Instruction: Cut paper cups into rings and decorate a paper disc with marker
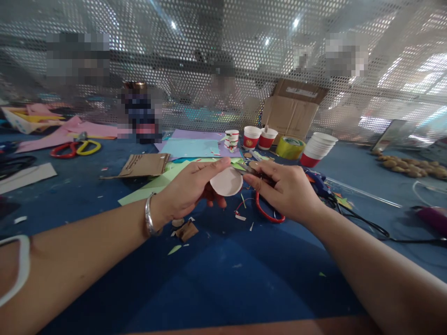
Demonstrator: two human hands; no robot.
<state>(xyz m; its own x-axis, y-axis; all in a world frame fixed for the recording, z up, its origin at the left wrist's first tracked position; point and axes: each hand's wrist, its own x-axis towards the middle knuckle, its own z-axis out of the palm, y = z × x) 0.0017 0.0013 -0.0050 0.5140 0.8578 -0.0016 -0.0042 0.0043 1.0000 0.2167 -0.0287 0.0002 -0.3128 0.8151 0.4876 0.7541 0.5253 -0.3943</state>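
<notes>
My left hand [188,186] is closed on a shallow round white piece of a paper cup [226,182], thumb on its upper rim and fingers underneath. My right hand [286,186] grips a pair of scissors with a red handle [258,204]; one loop hangs below the fingers. Their blades point left toward the cup piece's rim, and I cannot tell whether they touch it. Under the hands lie paper scraps [240,217] and a torn brown cardboard bit [187,231] on the blue table [223,279].
Behind the hands stand paper cups [251,137], a stack of cups [318,148], yellow-green tape [289,147] and a cardboard box [291,109]. Coloured paper [190,145] and corrugated cardboard [145,165] lie left of them. Red-and-yellow scissors [77,146] rest farther left. A glue gun [317,181] with a black cable lies right.
</notes>
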